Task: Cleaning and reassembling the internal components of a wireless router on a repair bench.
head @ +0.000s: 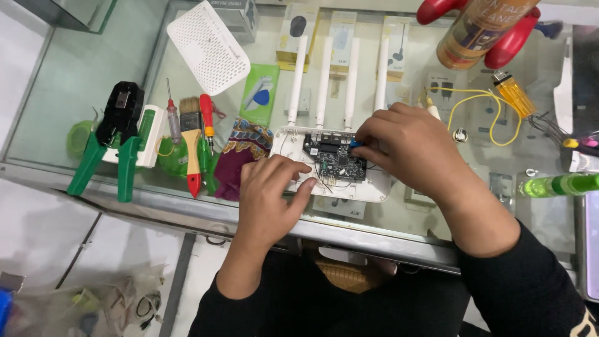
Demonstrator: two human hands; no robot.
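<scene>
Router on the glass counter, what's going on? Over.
Left hand steadies the open router. Right hand pinches something small and blue on the circuit board. Nothing in the way.

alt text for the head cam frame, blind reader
Two bare hands work on an opened white router on a glass counter: the left hand steadies its shell, the right hand pinches something blue at the circuit board. Hand tools lie left.

On my desk (75,81) the opened router (331,165) sits at centre, antennas (324,81) running toward 12 o'clock. Circuit board (334,161) lies in its shell. Cloth (243,156), brush (191,134), crimping tool (112,140) at 9. Perforated cover (207,47) at 11. Spray can (477,31) at 1. Wire (480,109) at 3.
</scene>
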